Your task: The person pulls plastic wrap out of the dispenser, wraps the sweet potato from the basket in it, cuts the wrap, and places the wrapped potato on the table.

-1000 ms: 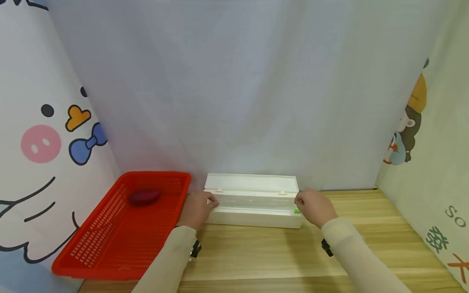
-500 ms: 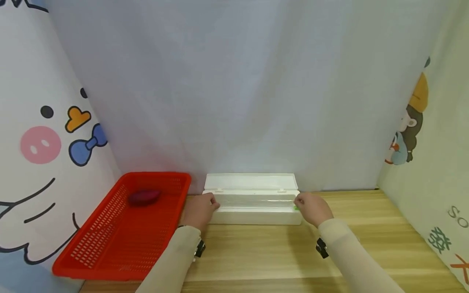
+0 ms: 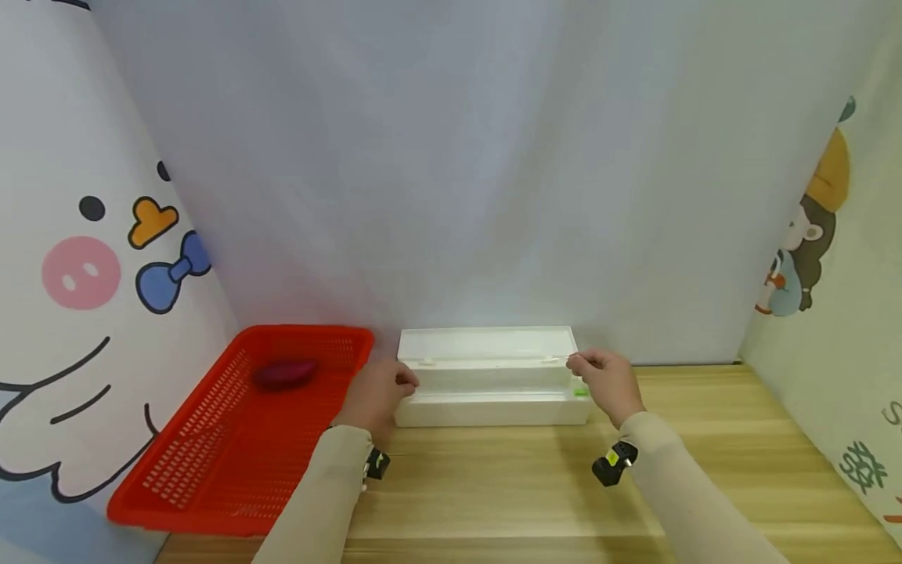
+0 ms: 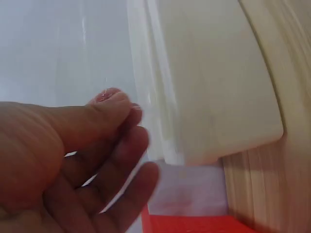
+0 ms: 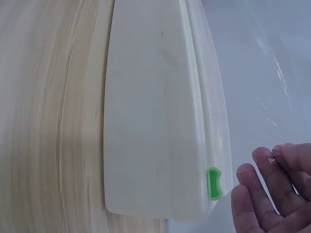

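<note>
A long white cling film dispenser stands on the table against the back curtain, its lid tipped back open. Clear cling film stretches up out of it and shows mainly by its glints. At the dispenser's left end my left hand pinches the film between thumb and forefinger, the other fingers loosely bent. My right hand pinches the film's other side, a little above the right end. Just below that hand sits a green slide cutter on the dispenser's edge.
A red plastic basket stands left of the dispenser, close to my left forearm. Inside lies a purple, elongated item. The wooden table extends in front and to the right. Printed curtains border both sides.
My right hand has risen slightly from the dispenser's right end with the film, uncovering more of the green cutter. My left hand keeps its pinch. The head view has shifted a little.
</note>
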Demonstrator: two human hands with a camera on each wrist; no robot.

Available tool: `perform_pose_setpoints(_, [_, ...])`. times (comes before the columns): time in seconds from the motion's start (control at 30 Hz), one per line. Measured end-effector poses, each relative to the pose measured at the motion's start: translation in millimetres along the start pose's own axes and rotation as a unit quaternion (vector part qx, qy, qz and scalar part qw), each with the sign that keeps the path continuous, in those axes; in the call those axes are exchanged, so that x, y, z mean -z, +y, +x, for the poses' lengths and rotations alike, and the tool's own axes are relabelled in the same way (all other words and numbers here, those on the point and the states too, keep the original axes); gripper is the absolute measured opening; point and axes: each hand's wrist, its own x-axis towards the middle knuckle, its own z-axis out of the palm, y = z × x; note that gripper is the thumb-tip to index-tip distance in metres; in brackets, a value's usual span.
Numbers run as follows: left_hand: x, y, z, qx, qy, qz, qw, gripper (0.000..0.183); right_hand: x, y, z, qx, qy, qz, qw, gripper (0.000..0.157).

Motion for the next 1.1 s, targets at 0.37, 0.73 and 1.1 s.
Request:
perform_pose_setpoints(0.37, [1.9,0.9,2.3,0.012,0.079,-0.006,0.9968,0.011,6.8,1,-3,0.081,0.038,-0.114,0.990,0.028])
perform_pose_setpoints(0.73, [6.4,-1.9,6.5,0.027,0.087,-0.090,0.9918,0.015,14.8,-7,-7,0.102,0.055,-0.144,0.983,0.026])
perform_pose_setpoints(1.1, [7.3,7.6,5.9,0.032,0.129,-0.098,0.9863,0.013,14.4,-14,-5,0.064,0.079,-0.085,0.991,0.026])
